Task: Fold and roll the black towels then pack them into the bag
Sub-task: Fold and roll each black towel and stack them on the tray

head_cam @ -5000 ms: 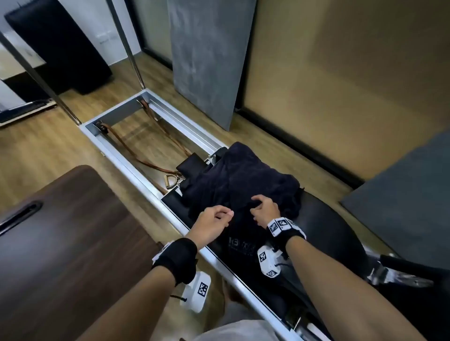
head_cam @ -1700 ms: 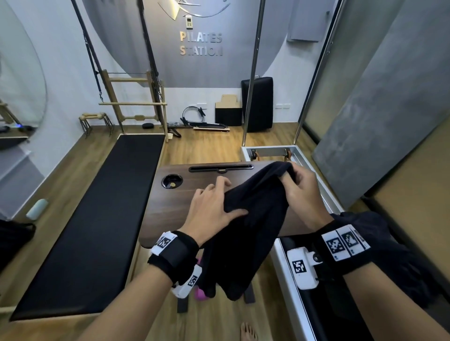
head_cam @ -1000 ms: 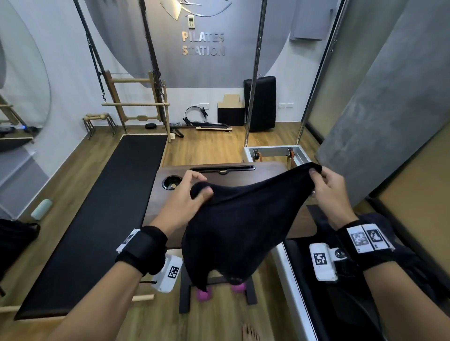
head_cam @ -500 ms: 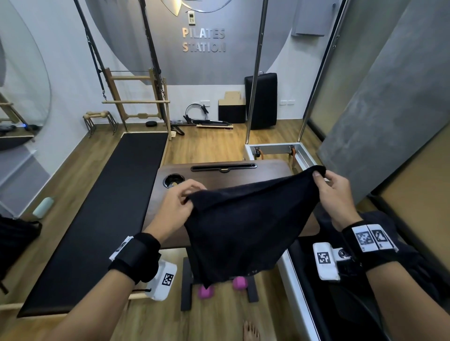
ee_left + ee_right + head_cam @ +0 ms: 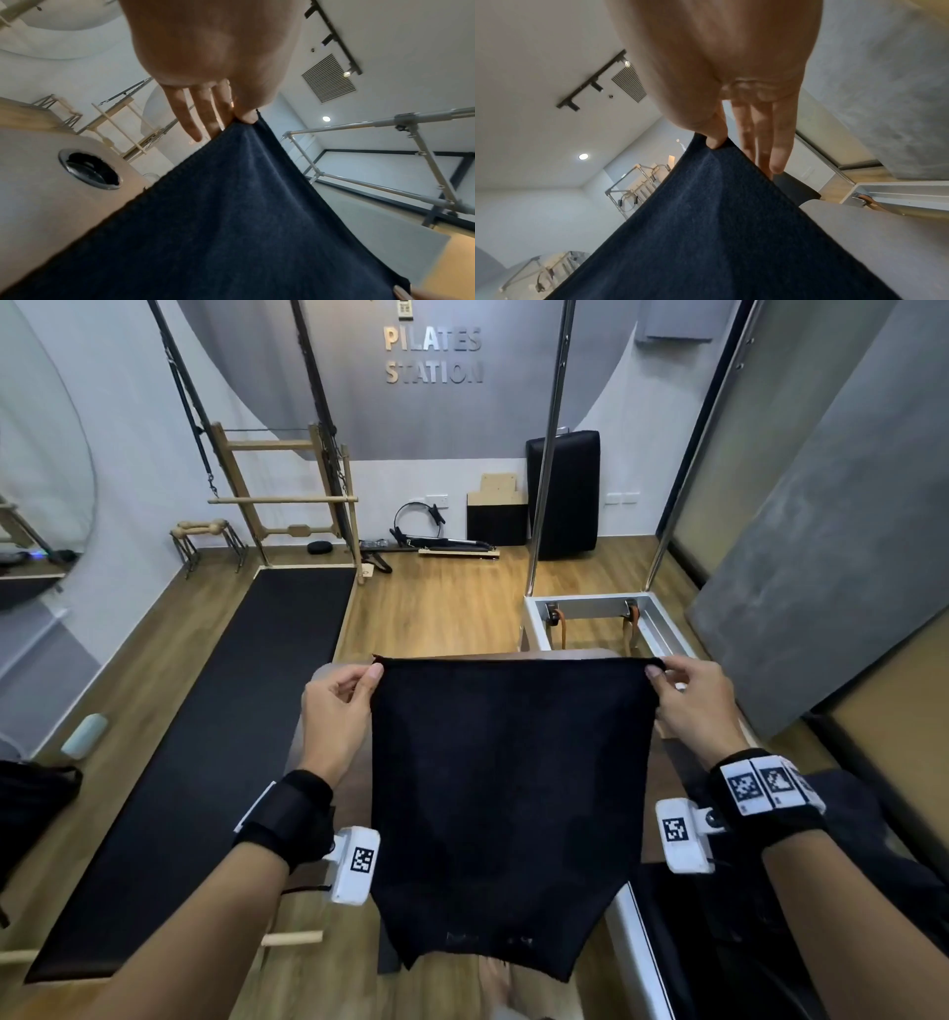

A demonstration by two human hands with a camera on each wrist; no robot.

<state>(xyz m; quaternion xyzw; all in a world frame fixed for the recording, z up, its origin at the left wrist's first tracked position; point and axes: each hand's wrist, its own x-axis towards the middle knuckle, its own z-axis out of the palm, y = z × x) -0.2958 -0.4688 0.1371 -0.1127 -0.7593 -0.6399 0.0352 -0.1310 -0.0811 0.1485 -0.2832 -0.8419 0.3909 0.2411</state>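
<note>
I pinch one top corner of the black towel [image 5: 506, 793] between the thumb and forefinger of my left hand [image 5: 336, 711], and the other top corner the same way with my right hand [image 5: 690, 706]; in both wrist views the remaining three fingers [image 5: 191, 113] of each hand lie straight and loose beside the pinch. The towel hangs flat in the air between my hands, its top hem pulled taut and level, the cloth falling as one roughly square sheet with a slightly ragged lower edge. Up close its surface is a fine, nubby terry that reads dark navy, with a narrow stitched hem along each side. It hangs in front of the near edge of a dark wood-grain table [image 5: 328, 672], whose rounded far corners just show above the hem; the left wrist view shows one round metal-rimmed hole [image 5: 90, 169] in the tabletop. To my right, on the black padded carriage of a silver-framed reformer [image 5: 662, 629], lies a heap of more dark towels [image 5: 862, 819], crumpled so that I cannot count them. On the wooden floor to my left lies one long black mat [image 5: 205, 752].
</note>
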